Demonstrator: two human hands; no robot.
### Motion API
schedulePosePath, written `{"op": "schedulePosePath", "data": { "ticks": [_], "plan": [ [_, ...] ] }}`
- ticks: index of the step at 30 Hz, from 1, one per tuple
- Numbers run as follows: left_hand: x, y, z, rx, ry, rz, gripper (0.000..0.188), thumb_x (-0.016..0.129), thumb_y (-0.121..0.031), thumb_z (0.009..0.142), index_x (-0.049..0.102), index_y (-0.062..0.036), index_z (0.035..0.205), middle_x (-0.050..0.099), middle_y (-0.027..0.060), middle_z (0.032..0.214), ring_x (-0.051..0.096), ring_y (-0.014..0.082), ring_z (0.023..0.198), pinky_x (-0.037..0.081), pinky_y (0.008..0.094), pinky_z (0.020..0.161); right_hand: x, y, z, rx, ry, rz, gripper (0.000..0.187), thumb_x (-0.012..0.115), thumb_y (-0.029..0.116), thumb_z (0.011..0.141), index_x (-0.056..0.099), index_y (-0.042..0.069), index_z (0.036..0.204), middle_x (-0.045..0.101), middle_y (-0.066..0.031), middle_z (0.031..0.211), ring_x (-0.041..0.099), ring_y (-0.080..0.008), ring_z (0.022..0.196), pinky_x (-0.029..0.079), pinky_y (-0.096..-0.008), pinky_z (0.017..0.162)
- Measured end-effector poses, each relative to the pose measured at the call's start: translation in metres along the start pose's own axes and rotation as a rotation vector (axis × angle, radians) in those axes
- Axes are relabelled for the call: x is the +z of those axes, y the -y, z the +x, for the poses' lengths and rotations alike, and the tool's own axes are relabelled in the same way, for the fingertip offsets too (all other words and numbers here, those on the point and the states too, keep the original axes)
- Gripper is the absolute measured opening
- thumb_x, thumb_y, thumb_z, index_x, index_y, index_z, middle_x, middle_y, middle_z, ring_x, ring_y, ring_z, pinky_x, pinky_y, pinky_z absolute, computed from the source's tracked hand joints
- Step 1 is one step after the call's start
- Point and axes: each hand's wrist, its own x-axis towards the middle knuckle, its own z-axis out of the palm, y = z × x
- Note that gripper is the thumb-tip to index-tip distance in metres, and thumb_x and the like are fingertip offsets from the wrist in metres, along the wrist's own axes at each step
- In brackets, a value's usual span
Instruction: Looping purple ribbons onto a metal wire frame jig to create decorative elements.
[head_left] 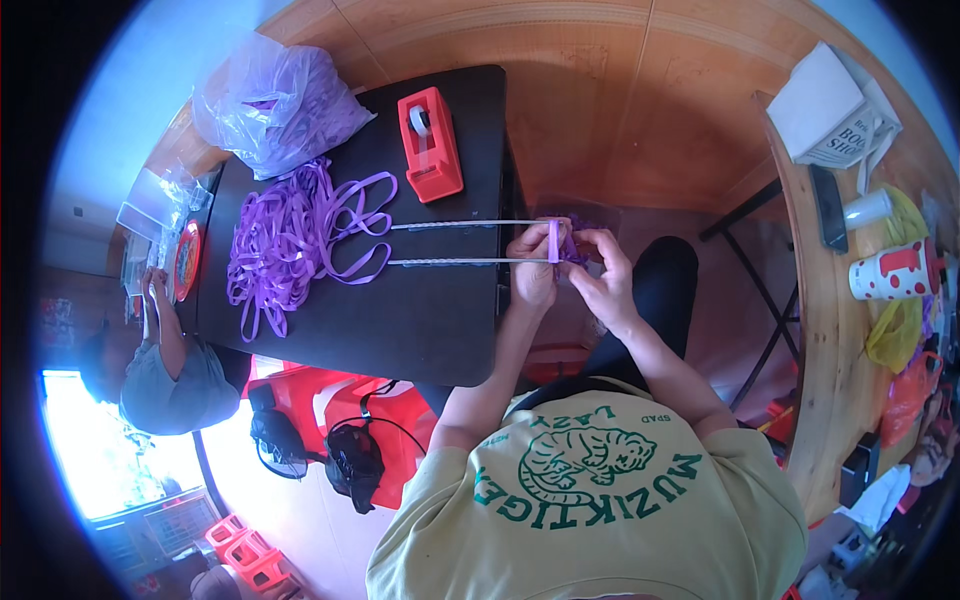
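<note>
Two thin metal rods [450, 261] lie side by side on the black table and reach out past its right edge. Near their free ends, a purple ribbon [554, 240] is looped across both rods. My left hand [535, 275] is closed around this ribbon at the rods, its fingers partly hidden behind them. On the other side, my right hand [607, 285] pinches the ribbon between thumb and fingers. A tangled heap of purple ribbon [275, 250] lies on the table to the left, with loose loops reaching the rods' far-left ends.
A red tape dispenser [430, 150] stands on the black table [400, 330], beside a clear bag [280, 105] stuffed with purple ribbon. A wooden table [825, 400] at right holds a phone [828, 208], a dotted cup [890, 272] and bags. Another person [175, 375] sits at far left.
</note>
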Motion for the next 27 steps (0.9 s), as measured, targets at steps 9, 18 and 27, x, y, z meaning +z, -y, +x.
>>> {"op": "schedulePosePath", "data": {
  "ticks": [9, 18, 27],
  "plan": [
    [-0.008, 0.002, 0.0, 0.004, 0.015, -0.027, 0.017, 0.062, -0.009, 0.088, 0.065, 0.0011, 0.101, 0.065, 0.0063, 0.09, 0.06, 0.0113, 0.074, 0.044, 0.0206, 0.055, 0.012, -0.003, -0.003, 0.045, -0.109, 0.064, 0.013, 0.065, -0.004, 0.079, 0.06, -0.003, 0.09, 0.061, -0.0086, 0.08, 0.061, -0.0161, 0.069, 0.047, -0.0269, 0.062],
    [-0.003, -0.001, 0.0, -0.022, 0.003, -0.049, 0.015, 0.061, -0.006, 0.088, 0.065, 0.0015, 0.1, 0.065, 0.0073, 0.091, 0.061, 0.0143, 0.082, 0.048, 0.0253, 0.075, 0.007, -0.002, 0.0, -0.06, -0.156, -0.107, 0.008, 0.063, -0.007, 0.078, 0.059, -0.003, 0.084, 0.06, -0.0117, 0.086, 0.06, -0.0216, 0.079, 0.047, -0.0303, 0.068],
    [-0.006, 0.0, -0.001, -0.061, 0.003, -0.038, 0.016, 0.061, -0.007, 0.088, 0.065, 0.0018, 0.101, 0.066, 0.0084, 0.089, 0.062, 0.0151, 0.082, 0.048, 0.0258, 0.075, 0.008, 0.002, -0.005, 0.007, -0.125, 0.032, 0.009, 0.062, -0.009, 0.076, 0.057, -0.003, 0.08, 0.059, -0.011, 0.083, 0.059, -0.0184, 0.074, 0.045, -0.0281, 0.065]
  ]
}}
